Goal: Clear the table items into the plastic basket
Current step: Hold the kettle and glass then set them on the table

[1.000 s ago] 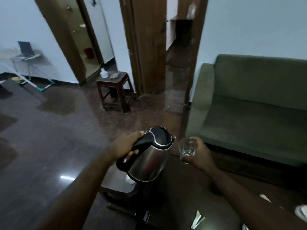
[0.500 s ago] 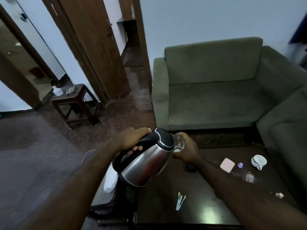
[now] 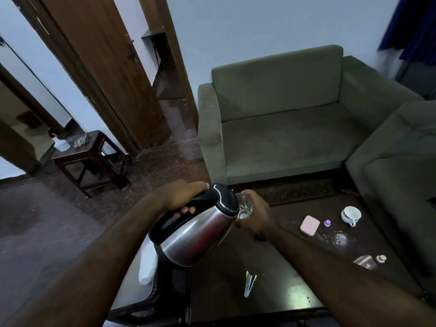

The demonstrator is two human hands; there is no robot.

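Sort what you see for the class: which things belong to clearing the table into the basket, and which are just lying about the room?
Part of the job:
kettle in left hand
glass in right hand
teacup
pink case
pens

Just lying about:
green sofa
wooden stool
door

No basket can be identified.

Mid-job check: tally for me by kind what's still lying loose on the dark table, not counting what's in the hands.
Cups: 1, the white cup
Cases: 1, the pink case
Caps or lids: 2, the purple cap and the pale lid
Clear glass items: 1, the clear glass piece
Pens: 1 bundle, the pens
Unclear: 1, the brownish item
Total: 7
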